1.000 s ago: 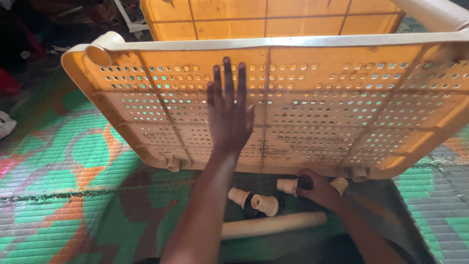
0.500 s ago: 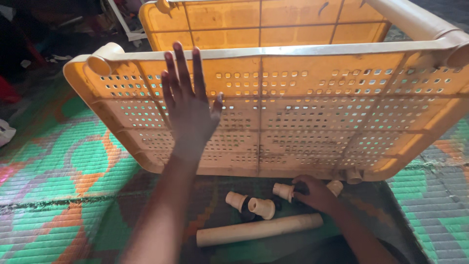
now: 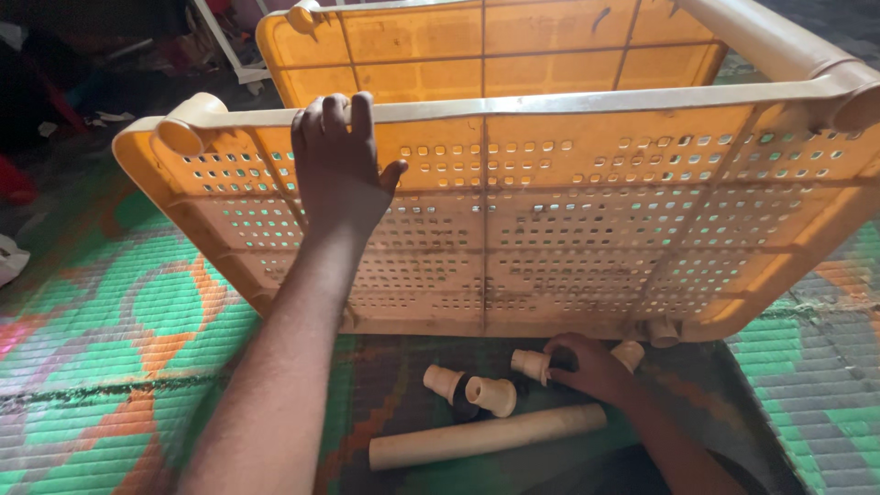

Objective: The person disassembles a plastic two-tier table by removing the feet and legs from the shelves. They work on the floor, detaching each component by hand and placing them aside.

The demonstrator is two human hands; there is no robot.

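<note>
Ahead of you the perforated yellow panel (image 3: 568,220) stands on edge like a wall, blocking any reach straight forward; your left hand (image 3: 337,170) hooks over its top rail. A second yellow panel (image 3: 495,46) stands close behind it. Low down, between the panel's bottom edge and you, the woven mat (image 3: 119,312) is crowded: the cream pipe (image 3: 486,436) lies crosswise, the short cream fittings (image 3: 472,390) sit just beyond it, and your right hand (image 3: 587,365) rests among them. The mat to your left lies open.
</note>
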